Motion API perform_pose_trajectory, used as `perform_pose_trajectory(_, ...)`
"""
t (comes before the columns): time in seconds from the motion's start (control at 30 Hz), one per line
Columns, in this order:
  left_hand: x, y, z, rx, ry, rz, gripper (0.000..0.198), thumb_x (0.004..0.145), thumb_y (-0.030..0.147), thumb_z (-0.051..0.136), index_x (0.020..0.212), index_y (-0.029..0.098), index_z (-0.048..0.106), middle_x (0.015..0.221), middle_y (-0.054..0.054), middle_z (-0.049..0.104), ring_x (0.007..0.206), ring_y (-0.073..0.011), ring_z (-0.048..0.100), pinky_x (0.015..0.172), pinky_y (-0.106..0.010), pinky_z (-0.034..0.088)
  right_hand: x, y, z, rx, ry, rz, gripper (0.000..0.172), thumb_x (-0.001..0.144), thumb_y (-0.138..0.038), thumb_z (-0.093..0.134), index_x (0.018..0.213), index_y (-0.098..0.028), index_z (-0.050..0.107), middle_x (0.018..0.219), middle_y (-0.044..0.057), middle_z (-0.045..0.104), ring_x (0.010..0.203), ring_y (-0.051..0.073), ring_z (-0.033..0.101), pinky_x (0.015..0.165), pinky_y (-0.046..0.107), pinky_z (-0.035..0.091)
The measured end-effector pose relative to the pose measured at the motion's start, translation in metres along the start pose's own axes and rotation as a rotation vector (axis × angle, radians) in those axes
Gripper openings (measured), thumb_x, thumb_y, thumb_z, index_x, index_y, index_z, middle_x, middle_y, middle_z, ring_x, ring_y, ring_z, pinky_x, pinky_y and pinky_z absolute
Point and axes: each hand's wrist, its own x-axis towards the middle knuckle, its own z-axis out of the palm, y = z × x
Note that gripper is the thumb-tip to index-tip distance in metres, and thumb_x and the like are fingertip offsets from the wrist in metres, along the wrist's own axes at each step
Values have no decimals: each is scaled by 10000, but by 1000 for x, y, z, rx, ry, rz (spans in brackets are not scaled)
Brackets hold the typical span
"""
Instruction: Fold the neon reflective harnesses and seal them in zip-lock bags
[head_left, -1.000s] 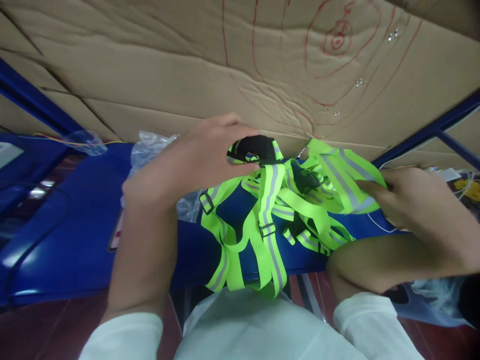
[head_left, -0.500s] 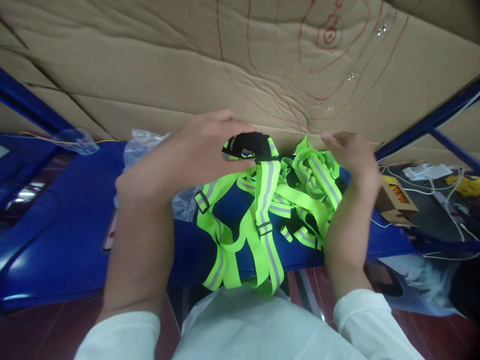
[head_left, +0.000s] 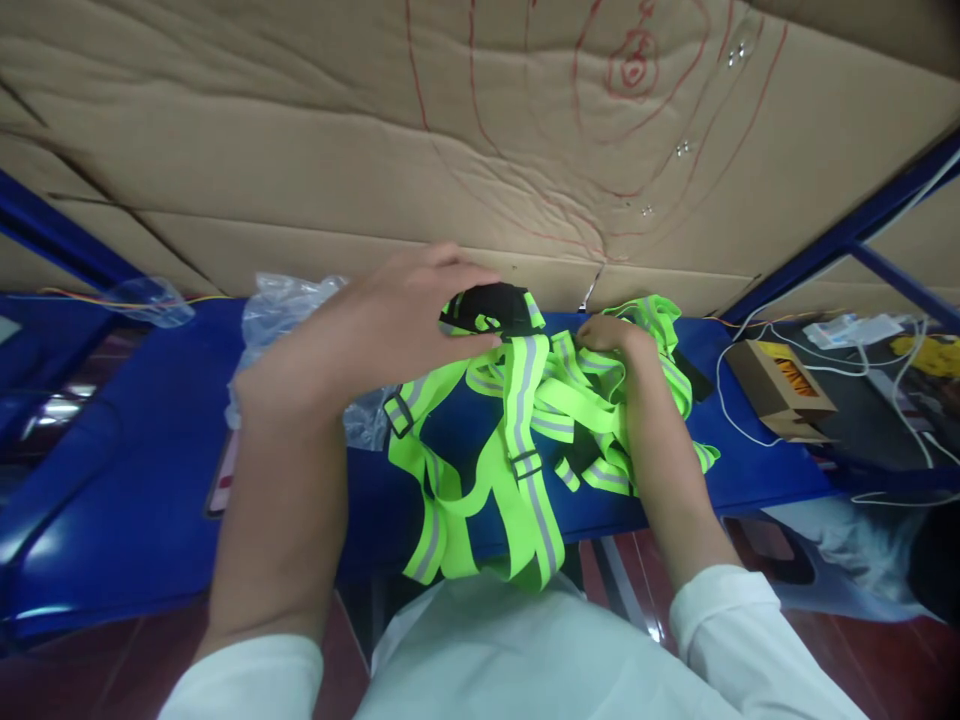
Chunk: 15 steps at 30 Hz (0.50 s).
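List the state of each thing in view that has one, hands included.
Left hand: gripping the black panel.
Yellow-green straps: tangled at right, looser loops at left draping over the blue table's near edge.
Right hand: in among the straps; grip unclear.
Buckle: threaded on a strap.
Plastic bag: crumpled, partly hidden.
Small box: end flaps seem open.
Cardboard: upright, creased, marked in red.

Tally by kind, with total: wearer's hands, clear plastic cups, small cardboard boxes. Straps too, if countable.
Left hand and right hand: 2
Clear plastic cup: 1
Small cardboard box: 1
Total: 4
Yellow-green straps excluded: too tangled to count.
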Motion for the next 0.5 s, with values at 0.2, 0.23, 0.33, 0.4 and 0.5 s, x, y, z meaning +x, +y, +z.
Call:
perform_pose_trajectory(0.2,-1,-1,0,-9,40,74,426,973,483,646,1353,293,683,1259,-36,678,1146,-269,659,1052,-445,532,-10,8,-11,123,58,-148,196,905,-288,692,1005,-176,817,1074,87,819,1032,262,744,936,340,568)
perform_pose_trajectory(0.23,-2,-1,-1,-15,58,104,415,971,483,655,1338,293,693,1238,-35,687,1122,-260,667,1029,-425,540,-12,10,-15,146,113,-164,241,926,-314,671,1072,-178,807,1135,92,809,1071,265,736,951,336,563)
perform_pose_trajectory(0.33,-6,-4,-4,6,154,136,438,974,479,678,1364,280,675,1212,-39,696,1065,-231,678,966,-375,555,-25,15,-30,229,304,-210,404,1004,-382,554,1312,-168,707,1317,123,742,1143,251,712,986,353,563)
perform_pose_trajectory(0.4,-7,-7,-6,43,248,99,471,969,463,698,1384,245,655,1205,-49,692,1065,-225,679,976,-367,553,-38,17,-39,306,445,-254,446,1018,-408,513,1335,-145,685,1326,157,727,1126,268,714,991,403,570)
perform_pose_trajectory(0.5,-6,-8,-6,49,325,60,487,967,468,698,1395,247,630,1244,-46,685,1142,-235,665,1052,-389,536,-67,12,-47,392,470,-370,452,1003,-482,543,1284,-175,717,1267,136,755,1083,286,731,977,454,585)
